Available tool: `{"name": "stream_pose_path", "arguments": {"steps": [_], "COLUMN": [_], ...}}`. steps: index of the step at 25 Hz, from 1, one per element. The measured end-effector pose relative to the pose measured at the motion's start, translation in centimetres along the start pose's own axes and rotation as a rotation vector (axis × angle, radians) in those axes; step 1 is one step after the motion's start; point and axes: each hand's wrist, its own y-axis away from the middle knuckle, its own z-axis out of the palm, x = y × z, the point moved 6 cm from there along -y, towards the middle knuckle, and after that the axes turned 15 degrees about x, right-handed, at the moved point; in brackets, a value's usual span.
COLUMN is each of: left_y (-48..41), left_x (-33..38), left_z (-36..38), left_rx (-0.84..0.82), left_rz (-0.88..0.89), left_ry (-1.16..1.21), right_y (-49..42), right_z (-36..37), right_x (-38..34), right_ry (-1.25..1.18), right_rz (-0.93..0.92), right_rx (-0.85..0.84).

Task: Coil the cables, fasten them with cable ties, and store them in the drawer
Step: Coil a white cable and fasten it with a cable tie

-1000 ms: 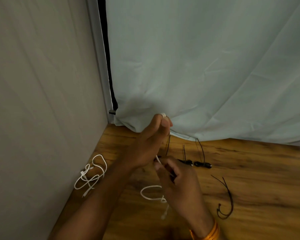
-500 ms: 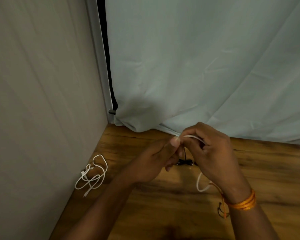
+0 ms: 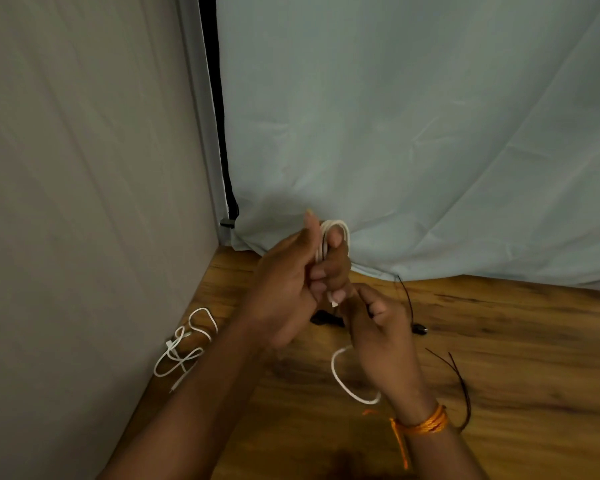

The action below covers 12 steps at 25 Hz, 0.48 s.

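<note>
White cable (image 3: 344,233) round left fingers (image 3: 335,240), partly hidden

Wears several turns of orange thread (image 3: 426,422) wound close together round the right wrist, just behind the right hand (image 3: 378,337), forming a narrow, slightly twisted band (brighter and glossier along its upper edge). Trails a loose tail (image 3: 400,448) of the same orange thread down from the inner side of that wrist, with a short frayed end (image 3: 369,412) poking out beside it towards the left. Shows the left forearm (image 3: 194,403) and the right forearm (image 3: 440,455) bare all the way to the bottom edge, plus short, pale nails (image 3: 335,296) on the left hand (image 3: 291,289)
</note>
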Motion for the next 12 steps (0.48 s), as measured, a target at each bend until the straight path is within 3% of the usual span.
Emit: {"name": "stream_pose_path", "arguments": {"steps": [3,5,8,12], "left_y": [-0.8,-1.1,-1.1,-0.7], "left_x": [-0.5,-1.4,-1.9,-3.0], "left_z": [-1.0,-2.2,-3.6,-3.5], "left_rx": [0.1,0.199,0.309,0.273], "left_rz": [0.001,0.038,0.203,0.324], "left_ry": [0.01,-0.107,-0.539,-1.037], "right_y": [1.5,2.1,2.6,2.5], "right_z": [0.9,1.2,0.7,-0.2], "right_x": [1.1,1.7,1.9,-0.3], "right_ry": [0.02,0.064,0.222,0.404], "right_rz": [0.033,0.057,-0.022,-0.265], "right_rx": [-0.027,-0.043,-0.01,0.001]}}
